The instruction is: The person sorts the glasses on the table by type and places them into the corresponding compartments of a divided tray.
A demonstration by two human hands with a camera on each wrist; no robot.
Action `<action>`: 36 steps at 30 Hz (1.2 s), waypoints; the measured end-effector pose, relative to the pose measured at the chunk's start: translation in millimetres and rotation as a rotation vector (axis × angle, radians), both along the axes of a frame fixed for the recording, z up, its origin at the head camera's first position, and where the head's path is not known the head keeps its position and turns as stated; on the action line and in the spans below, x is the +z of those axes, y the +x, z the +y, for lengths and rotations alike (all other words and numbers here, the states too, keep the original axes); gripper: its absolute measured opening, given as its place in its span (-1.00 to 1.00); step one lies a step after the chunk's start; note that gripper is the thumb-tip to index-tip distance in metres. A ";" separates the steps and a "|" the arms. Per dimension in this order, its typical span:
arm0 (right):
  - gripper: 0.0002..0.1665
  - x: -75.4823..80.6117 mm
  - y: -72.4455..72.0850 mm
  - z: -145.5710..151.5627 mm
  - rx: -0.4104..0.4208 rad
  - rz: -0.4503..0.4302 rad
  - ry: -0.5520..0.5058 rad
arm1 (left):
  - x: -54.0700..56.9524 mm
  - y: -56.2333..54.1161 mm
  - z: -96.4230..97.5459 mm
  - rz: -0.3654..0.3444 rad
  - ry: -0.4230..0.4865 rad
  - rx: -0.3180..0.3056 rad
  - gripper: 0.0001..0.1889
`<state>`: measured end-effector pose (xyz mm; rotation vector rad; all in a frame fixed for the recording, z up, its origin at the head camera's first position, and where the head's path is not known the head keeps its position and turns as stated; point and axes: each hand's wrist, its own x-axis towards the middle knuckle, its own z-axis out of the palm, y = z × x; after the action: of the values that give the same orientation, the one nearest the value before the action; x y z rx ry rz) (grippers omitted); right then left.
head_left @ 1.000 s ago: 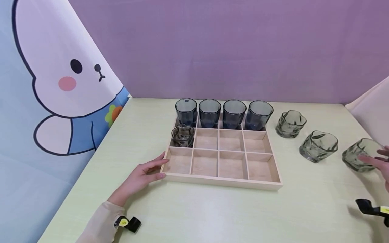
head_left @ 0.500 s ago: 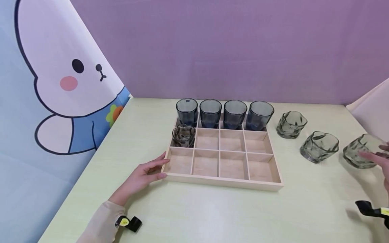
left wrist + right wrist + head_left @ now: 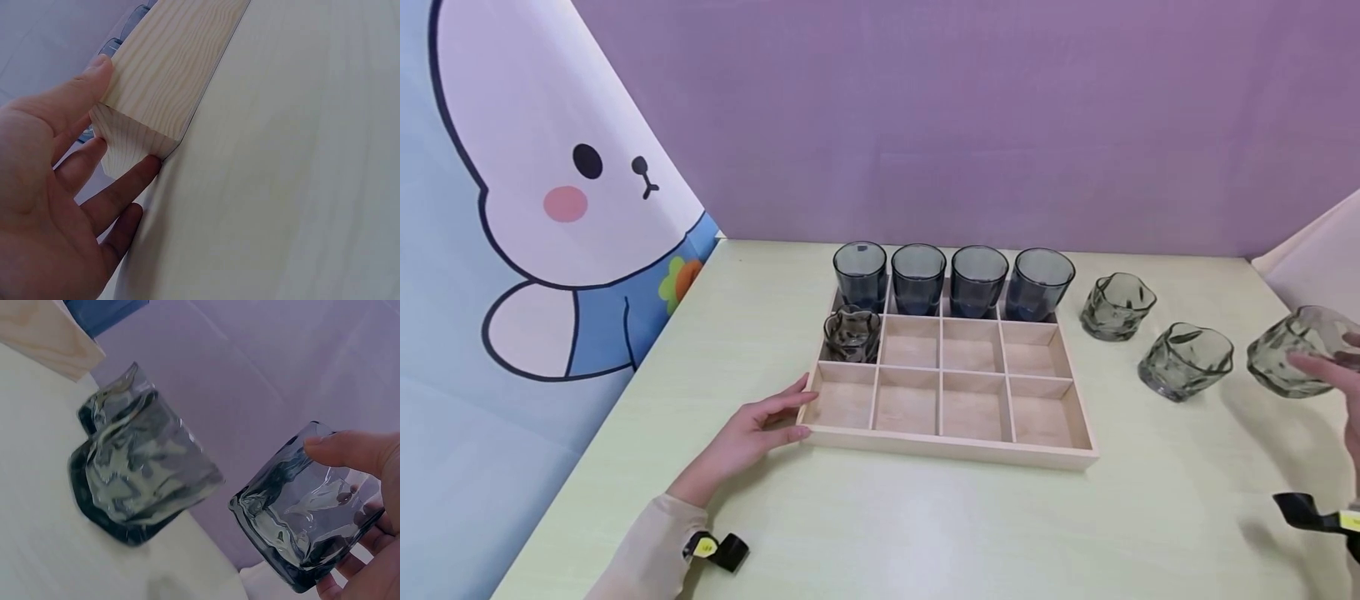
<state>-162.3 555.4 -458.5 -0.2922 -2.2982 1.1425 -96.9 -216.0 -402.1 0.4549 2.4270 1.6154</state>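
**Right hand (image 3: 1347, 382) holds a faceted glass (image 3: 1288, 357) above the bench (image 3: 925, 525)**

Near the right edge of the bench, the fingers of the right hand grip the faceted glass by its sides, thumb on one side and fingertips on the other; its base is clear of the surface. Between this glass and the tray (image 3: 947, 451) stand two more glasses of the same greenish-grey kind: the near wavy glass (image 3: 1180, 367), just beside the held one, and the far wavy glass (image 3: 1116, 310), closer to the bench's far edge.

The wooden tray lies mid-bench, divided into three rows of four compartments. The left hand (image 3: 741, 433) touches its corner towards the bench's left and near edges, fingers extended and spread apart, the thumb against the near wall.

Four tall blue-grey glasses (image 3: 917, 283) stand upright in the tray's row along the far edge, one to a compartment. A dark wavy glass (image 3: 852, 337) sits in the middle row, in the compartment nearest the left edge.

A purple backdrop (image 3: 962, 125) rises behind the far edge; a blue cloth with a cartoon figure (image 3: 527, 200) hangs beside the left edge.
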 end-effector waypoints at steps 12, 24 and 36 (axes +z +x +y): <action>-0.24 115.6 29.1 -135.4 -0.028 0.265 -0.508 | -0.8 -2.1 -1.0 -0.014 0.013 -0.006 -0.48; -0.23 136.4 41.0 -189.3 0.226 0.449 -0.729 | -1.0 -2.2 -0.9 -0.002 0.014 -0.011 -0.48; -0.10 144.8 42.0 -229.2 0.442 0.365 -0.905 | -2.4 -1.5 -0.5 0.010 0.016 -0.009 -0.49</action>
<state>-120.2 326.3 -313.7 0.1138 -1.4356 2.2102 -98.4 -216.5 -404.5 0.4761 2.4170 1.6344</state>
